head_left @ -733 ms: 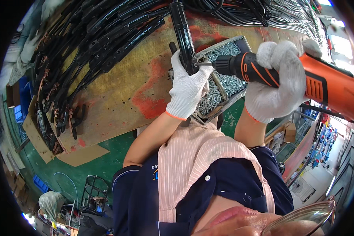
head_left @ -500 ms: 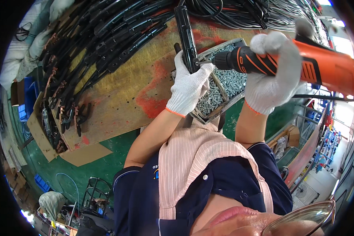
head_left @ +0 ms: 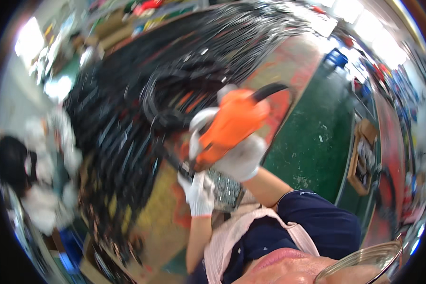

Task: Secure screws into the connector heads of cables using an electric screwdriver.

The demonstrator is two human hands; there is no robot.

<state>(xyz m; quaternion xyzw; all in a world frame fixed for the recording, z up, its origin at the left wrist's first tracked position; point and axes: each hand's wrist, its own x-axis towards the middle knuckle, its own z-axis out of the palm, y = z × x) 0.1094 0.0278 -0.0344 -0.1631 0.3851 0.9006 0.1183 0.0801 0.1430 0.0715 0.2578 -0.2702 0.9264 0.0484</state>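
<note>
My right hand (head_left: 245, 158), in a white knit glove, is wrapped round an orange electric screwdriver (head_left: 234, 124). Its front end points down toward my left hand; the bit is hidden and the view is smeared by motion. In my left hand (head_left: 199, 196), also gloved, the fingers close on the lower end of a black tubular handle (head_left: 173, 161), which slants up and away to the left. Right beside that hand, partly under the right one, sits a tray of small silvery screws (head_left: 228, 189).
Black handles and cables (head_left: 123, 123) cover much of the paint-stained workbench (head_left: 163, 208), with a cable coil (head_left: 151, 99) beyond my hands. At the left sits another person in white (head_left: 45, 199). Green floor (head_left: 307, 142) and a wooden box (head_left: 362, 158) lie to the right.
The view has swung upward and blurred, showing more of the bench. The screwdriver has turned from lying sideways to slanting down toward my left hand. Both hands keep their hold.
</note>
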